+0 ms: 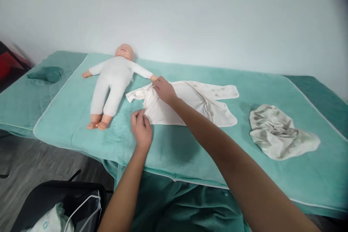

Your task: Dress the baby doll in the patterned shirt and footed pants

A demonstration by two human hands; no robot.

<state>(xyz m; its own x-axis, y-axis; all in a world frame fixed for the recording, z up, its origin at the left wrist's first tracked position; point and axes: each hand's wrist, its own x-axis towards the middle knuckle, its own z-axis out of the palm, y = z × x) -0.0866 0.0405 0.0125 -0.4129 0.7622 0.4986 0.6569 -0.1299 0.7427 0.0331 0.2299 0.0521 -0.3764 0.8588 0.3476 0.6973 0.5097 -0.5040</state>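
Note:
A white baby shirt with a small print [176,107] lies spread on the green bed cover [185,148], one sleeve reaching left and another right. My right hand [164,90] pinches the cloth near its upper left part, close to the doll's hand. At the shirt's lower left edge, my left hand [141,127] has its fingers curled on the fabric, its thumb and fingertips close together. Left of the shirt, a baby doll [114,74] with a white cloth body lies on its back, arms spread. Part of the shirt is hidden behind my right hand and forearm.
A crumpled printed cloth [282,132] rests on the cover at the right. Far left is a small green pillow [46,74]. Below the bed's front edge stands a black chair [54,192] holding a bag [51,221]. A white wall [190,18] runs behind the bed.

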